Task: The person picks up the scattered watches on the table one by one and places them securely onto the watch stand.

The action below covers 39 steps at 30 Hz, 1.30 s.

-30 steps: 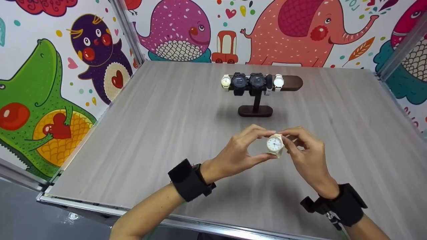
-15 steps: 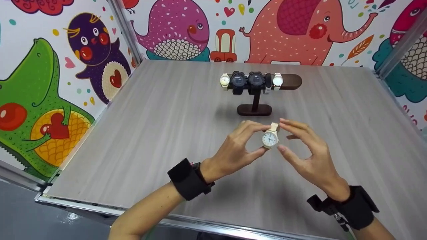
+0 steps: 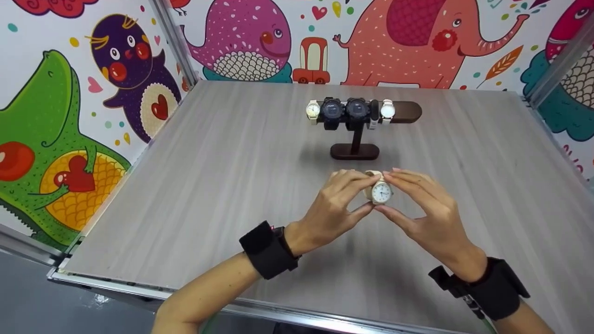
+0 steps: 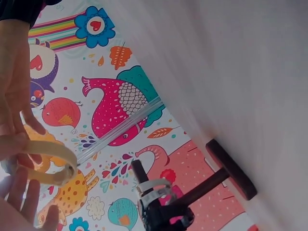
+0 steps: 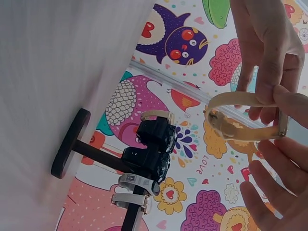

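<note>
Between my two hands, above the table, is a wristwatch [image 3: 381,192] with a round white dial and a cream strap. Its dial faces up toward the head camera, and the strap forms a closed-looking loop in the right wrist view. My left hand [image 3: 332,204] pinches the watch from the left, thumb below and fingertips above. From the other side my right hand [image 3: 431,218] pinches it too, thumb at the lower edge and fingers at the upper strap. In the left wrist view the strap loop [image 4: 57,151] sticks out past the fingers.
Beyond the hands stands a dark brown T-shaped watch stand [image 3: 355,151]. Its bar carries a cream watch [image 3: 313,110], two bulky black watches, a slim dark band [image 3: 374,111] and a white watch [image 3: 387,110]. The bar's right end is bare. Cartoon-printed panels border the grey wooden table [image 3: 222,153].
The right hand let its fingers spread off the watch, then closed in on it again. The watch has turned slightly, and its strap now shows behind the dial at upper left.
</note>
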Tool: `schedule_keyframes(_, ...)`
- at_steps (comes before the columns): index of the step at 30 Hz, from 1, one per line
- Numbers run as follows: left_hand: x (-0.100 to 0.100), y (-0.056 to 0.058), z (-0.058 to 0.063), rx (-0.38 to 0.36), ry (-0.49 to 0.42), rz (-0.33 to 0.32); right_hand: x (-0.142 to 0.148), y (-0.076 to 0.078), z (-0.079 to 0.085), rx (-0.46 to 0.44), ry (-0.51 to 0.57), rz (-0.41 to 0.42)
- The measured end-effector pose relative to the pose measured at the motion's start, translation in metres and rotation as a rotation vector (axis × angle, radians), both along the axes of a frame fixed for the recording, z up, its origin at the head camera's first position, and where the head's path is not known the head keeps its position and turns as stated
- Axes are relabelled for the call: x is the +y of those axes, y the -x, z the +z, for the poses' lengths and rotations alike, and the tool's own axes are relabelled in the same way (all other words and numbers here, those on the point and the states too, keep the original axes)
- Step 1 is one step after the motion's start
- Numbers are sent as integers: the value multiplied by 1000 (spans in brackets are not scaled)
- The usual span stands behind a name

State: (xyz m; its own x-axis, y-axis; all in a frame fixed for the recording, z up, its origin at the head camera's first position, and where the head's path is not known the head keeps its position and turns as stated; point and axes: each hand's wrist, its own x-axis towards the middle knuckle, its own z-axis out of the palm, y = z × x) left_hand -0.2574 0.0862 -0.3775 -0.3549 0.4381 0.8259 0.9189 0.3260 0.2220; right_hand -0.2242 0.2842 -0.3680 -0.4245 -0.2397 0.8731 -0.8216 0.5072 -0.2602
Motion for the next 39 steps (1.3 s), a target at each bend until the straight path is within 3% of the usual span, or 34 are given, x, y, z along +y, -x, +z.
schedule_keyframes(6, 3, 9, -6, -41, 62, -5, 7, 8, -1, -28, -75, -36)
schedule_keyframes(11, -6, 23, -8, -124, 136, 21, 20, 25, -5, -86, -116, -51)
schedule_keyframes(19, -48, 66, -2, -325, 20, 149, 63, 60, -9, -239, -99, -196)
schedule_keyframes(25, -72, 90, -3, -372, 17, 217, 91, 77, -11, -257, -138, -311)
schedule_keyframes(31, -79, 109, -6, -426, 38, 212, 107, 93, -13, -231, -171, -370)
schedule_keyframes(35, -78, 121, -7, -508, 48, 208, 111, 107, -7, -284, -193, -401)
schedule_keyframes(39, -74, 134, -2, -580, 41, 220, 113, 126, 10, -356, -202, -447)
